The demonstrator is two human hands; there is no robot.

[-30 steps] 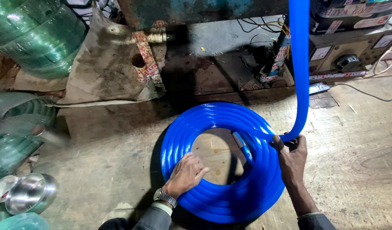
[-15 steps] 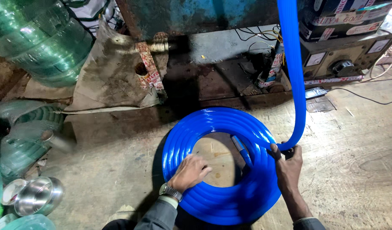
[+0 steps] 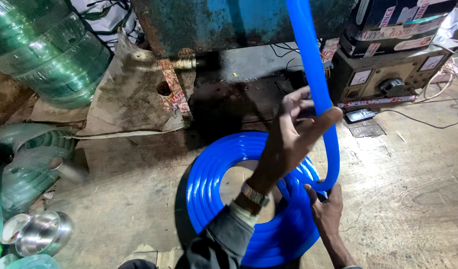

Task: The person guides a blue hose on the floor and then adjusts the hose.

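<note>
While my left hand (image 3: 296, 124) is raised w/ fingers curled round the blue hose (image 3: 313, 84), my right hand (image 3: 326, 206) sits low, clamped on the same hose right at the bottom of its bend, just where it meets the coil (image 3: 214, 199). So both hands are closed on it, left above, right below.

The hose comes down from the top of the view, runs thru my left grip, curves under and joins the flat coil lying on the dusty floor (image 3: 398, 189), in front of the blue-green machine (image 3: 229, 25). Wooden disc (image 3: 236, 179) shows in the coil's centre.

Handling, as I judge it: flexible but springy, holds a smooth bend w/o kinking, so prob. light per length, though the whole coil would be hefty. Surface is glossy, likely a bit slick; best held wrapped w/ the full palm, close to the bend, not pinched.

Looks: bright blue, shiny, uniform thickness, turns laid neat side by side. Green hose rolls (image 3: 49, 55) stand at left, a steel bowl (image 3: 42, 236) near them.
</note>
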